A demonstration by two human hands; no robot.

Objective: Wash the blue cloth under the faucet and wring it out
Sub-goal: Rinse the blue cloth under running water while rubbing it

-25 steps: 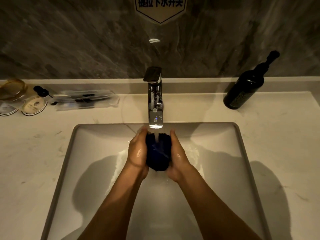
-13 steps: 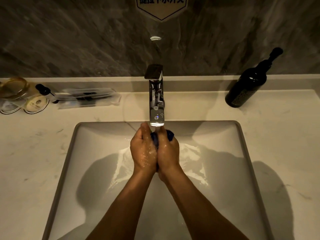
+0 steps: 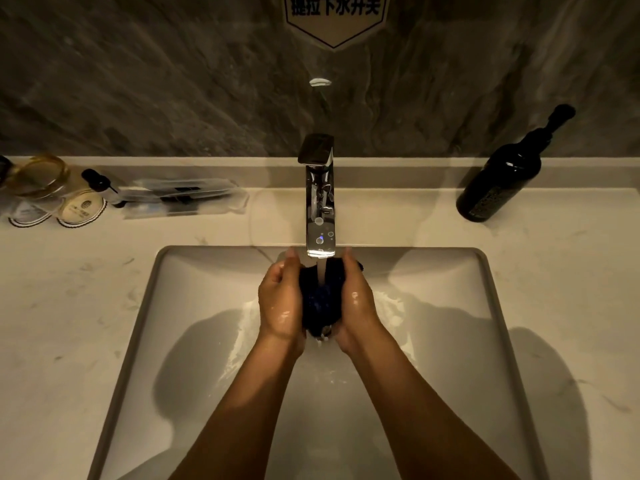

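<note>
Spread apart again, both hands now show the bunched blue cloth that they covered half a second ago.
Under the faucet spout, water strikes the cloth; left hand and right hand grip its sides above the sink; a dark bottle stands on the bench right of the faucet.

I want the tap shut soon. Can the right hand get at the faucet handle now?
Probably yes: nothing stands between the right hand and the faucet handle, but its grip holds the blue cloth.
</note>
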